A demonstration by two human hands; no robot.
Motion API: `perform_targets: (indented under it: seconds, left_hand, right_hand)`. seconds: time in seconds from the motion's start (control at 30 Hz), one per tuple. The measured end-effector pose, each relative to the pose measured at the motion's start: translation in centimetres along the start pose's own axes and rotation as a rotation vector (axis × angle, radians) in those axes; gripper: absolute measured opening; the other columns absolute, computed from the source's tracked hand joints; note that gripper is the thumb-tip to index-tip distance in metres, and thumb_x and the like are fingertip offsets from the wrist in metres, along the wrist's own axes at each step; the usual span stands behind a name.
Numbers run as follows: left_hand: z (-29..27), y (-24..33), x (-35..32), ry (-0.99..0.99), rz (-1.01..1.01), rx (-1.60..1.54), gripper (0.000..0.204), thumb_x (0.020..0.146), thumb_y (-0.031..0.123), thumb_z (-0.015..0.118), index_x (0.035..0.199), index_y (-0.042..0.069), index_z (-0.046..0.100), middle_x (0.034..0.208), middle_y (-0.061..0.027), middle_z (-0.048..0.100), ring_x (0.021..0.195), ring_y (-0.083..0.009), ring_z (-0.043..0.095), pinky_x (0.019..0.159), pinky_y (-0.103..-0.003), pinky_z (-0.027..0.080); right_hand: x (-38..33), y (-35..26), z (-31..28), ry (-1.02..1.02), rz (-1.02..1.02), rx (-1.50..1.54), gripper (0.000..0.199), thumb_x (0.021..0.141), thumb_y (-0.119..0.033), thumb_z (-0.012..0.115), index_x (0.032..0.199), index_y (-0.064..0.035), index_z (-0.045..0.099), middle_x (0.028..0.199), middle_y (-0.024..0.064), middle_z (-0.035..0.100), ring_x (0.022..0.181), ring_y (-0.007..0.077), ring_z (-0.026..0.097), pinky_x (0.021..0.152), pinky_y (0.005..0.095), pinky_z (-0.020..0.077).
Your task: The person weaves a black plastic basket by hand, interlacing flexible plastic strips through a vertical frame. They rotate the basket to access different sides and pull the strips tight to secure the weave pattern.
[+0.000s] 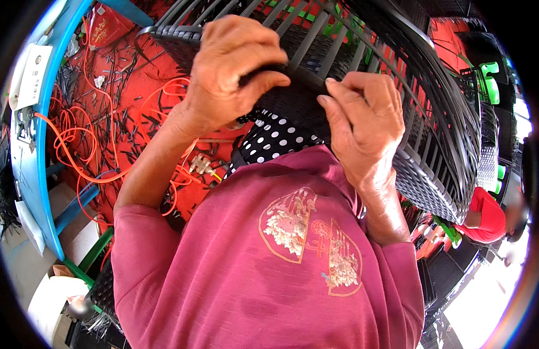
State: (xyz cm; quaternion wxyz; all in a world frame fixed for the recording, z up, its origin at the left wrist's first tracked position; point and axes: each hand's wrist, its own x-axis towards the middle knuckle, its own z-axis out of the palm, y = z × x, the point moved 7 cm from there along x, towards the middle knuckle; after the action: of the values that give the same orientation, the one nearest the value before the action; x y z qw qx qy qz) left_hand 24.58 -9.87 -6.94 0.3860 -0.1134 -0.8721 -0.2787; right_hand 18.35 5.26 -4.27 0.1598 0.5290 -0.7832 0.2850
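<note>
Across my lap lies a large black woven piece [432,168] of flat plastic strips, with open slats and a dense woven band along its edge. My left hand [237,64] is raised over its near left part, fingers curled and thumb close to the index finger. Facing it, my right hand [365,125] has thumb and index finger drawn together in a pinch. A dark stretch of strip or rim [307,78] runs between the fingertips. It blends into the black weave, so I cannot make out what either hand grips.
On the red floor [130,64] lie many black strip scraps and a tangled orange cord [77,157] with a connector [200,164]. A blue-framed table or stand [39,134] is at the left. At the right, a person in red [487,215] is near green-footed woven furniture [489,84].
</note>
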Motion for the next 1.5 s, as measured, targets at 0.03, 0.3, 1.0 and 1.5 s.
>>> perform_targets:
  seconds: [0.03,0.3,1.0,1.5]
  left_hand:
    - [-0.6,-0.8,-0.4,0.04,-0.064,0.087,0.044,0.062,0.012,0.083,0.102,0.004,0.067,0.104,-0.009,0.062,0.1,-0.0261,0.058,0.087,-0.036,0.044]
    - [-2.1,-1.9,-0.1,-0.029,-0.092,0.192,0.047,0.061,0.019,0.082,0.104,0.005,0.068,0.113,-0.0073,0.061,0.111,-0.0273,0.054,0.094,-0.038,0.041]
    - [-2.5,-3.0,-0.5,-0.045,-0.181,0.149,0.032,0.065,0.023,0.078,0.093,0.011,0.073,0.096,-0.0026,0.058,0.106,-0.0234,0.053,0.094,-0.036,0.036]
    - [-5.4,-4.2,-2.1,-0.012,-0.085,0.321,0.044,0.067,0.03,0.076,0.106,0.011,0.067,0.112,-0.005,0.058,0.113,-0.0267,0.05,0.095,-0.04,0.033]
  right_hand:
    - [0.2,0.3,-0.2,-0.023,0.043,-0.002,0.028,0.062,-0.004,0.075,0.089,-0.0033,0.066,0.09,0.004,0.056,0.082,0.0237,0.054,0.074,0.0382,0.0437]
    - [-0.6,2.9,-2.1,0.205,0.35,0.41,0.068,0.068,0.007,0.068,0.13,-0.0073,0.044,0.12,0.0083,0.054,0.102,0.0209,0.055,0.092,0.0342,0.0418]
    - [3.2,-1.6,3.4,-0.127,-0.034,-0.088,0.034,0.065,-0.01,0.074,0.098,-0.0035,0.066,0.11,0.0065,0.059,0.104,0.0259,0.052,0.083,0.0415,0.0396]
    - [5.6,-3.8,4.6,-0.214,-0.068,-0.118,0.047,0.071,-0.014,0.073,0.116,-0.0062,0.059,0.122,0.0118,0.052,0.108,0.0307,0.048,0.086,0.0428,0.0405]
